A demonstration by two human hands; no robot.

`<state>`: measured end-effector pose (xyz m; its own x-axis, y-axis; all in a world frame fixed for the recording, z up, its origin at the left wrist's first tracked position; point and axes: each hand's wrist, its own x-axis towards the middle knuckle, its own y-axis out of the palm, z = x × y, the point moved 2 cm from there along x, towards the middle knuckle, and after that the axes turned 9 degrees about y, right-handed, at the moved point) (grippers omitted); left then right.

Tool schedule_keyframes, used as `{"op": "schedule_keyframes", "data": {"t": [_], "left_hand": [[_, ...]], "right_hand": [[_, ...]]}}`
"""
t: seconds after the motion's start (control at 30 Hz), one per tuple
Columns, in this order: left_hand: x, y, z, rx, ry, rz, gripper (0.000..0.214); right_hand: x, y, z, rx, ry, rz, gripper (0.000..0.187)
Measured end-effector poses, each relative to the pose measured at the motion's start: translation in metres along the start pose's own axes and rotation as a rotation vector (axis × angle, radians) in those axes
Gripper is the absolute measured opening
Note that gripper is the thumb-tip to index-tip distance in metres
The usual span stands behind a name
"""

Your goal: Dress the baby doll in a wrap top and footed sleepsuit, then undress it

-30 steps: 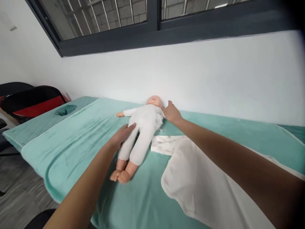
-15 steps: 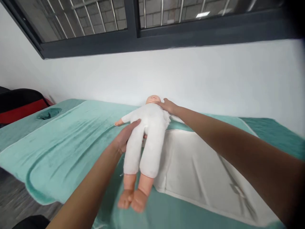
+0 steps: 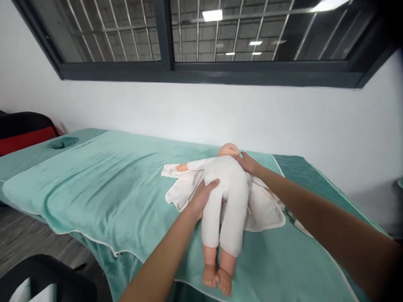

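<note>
A baby doll (image 3: pixel 226 180) with a white cloth body lies on its back, its head toward the wall and its bare feet toward me. Beneath its upper body a small white garment (image 3: pixel 264 209) is spread, one sleeve reaching out under the doll's arm on the left. My left hand (image 3: pixel 204 197) grips the doll at the hip, thumb on top, the other fingers hidden underneath. At the doll's neck and shoulder, my right hand (image 3: pixel 249 162) holds it, with part of the fingers out of sight behind the head.
A green towel-like cover (image 3: pixel 126 180) drapes over the bed, which has a face hole (image 3: pixel 63 143) at its left end. Behind it are a white wall and a barred window (image 3: pixel 201 73). A black and red object (image 3: pixel 28 134) stands left; a black chair-like object (image 3: pixel 53 277) is lower left.
Both hands have moved the doll rightward in view, and it now lies over the white garment. The larger white cloth seen at right before is out of view. The camera has shifted.
</note>
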<state>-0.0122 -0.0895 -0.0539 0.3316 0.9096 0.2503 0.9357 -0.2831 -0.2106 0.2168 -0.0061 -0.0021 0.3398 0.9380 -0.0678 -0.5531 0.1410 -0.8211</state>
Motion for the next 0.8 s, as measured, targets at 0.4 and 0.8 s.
{"op": "schedule_keyframes", "data": {"t": [0.4, 0.8], "left_hand": [[0.007, -0.015, 0.028, 0.712, -0.027, -0.288, 0.032], [0.043, -0.047, 0.051, 1.17, 0.009, -0.311, 0.02]], "right_hand": [[-0.019, 0.025, 0.082, -0.541, -0.623, -0.038, 0.039], [0.001, 0.101, 0.123, -0.55, -0.657, 0.185, 0.03]]}}
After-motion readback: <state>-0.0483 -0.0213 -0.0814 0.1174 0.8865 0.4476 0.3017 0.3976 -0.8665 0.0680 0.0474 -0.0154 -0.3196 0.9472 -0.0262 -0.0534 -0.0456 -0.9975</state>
